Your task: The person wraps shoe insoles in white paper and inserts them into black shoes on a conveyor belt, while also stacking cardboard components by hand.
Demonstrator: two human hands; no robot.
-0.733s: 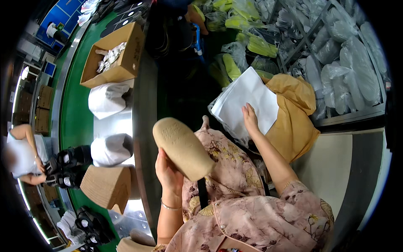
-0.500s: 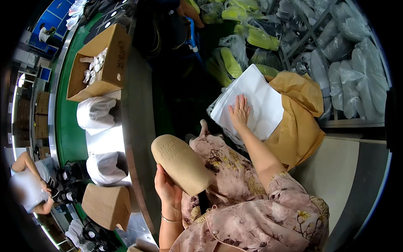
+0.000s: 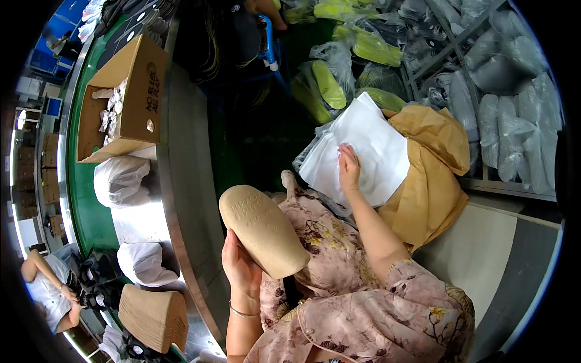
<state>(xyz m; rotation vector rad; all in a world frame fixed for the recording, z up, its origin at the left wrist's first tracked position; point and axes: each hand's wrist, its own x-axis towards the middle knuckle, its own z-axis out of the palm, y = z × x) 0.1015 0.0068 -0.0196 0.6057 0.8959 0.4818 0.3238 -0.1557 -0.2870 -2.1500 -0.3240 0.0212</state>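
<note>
My left hand [image 3: 238, 265] grips a tan, sole-shaped moulded shoe insert [image 3: 257, 228] along its lower left side, fingers partly hidden beneath. Raised marks show on the insert's upper face, which is tilted up above my lap. On a stack of white paper sheets [image 3: 375, 142] to the right lies my right hand [image 3: 349, 170]. Its fingers are drawn together on the top sheet, which puckers around the fingertips. Crumpled brown wrapping paper [image 3: 430, 163] surrounds the right side of the stack, with clear plastic along its left side.
A metal-edged bench with a green belt [image 3: 91, 212] runs along the left. It carries an open cardboard box [image 3: 136, 103], white bundles [image 3: 145, 264] and a tan stack of inserts [image 3: 151, 314]. Bagged yellow-green soles [image 3: 330, 85] and bagged grey pieces [image 3: 502, 133] are beyond. Another person [image 3: 51, 290] works far left.
My right hand's spread fingers have come together, and the top sheet has puckered under them. My left hand still holds the insert. The whole view has shifted slightly.
</note>
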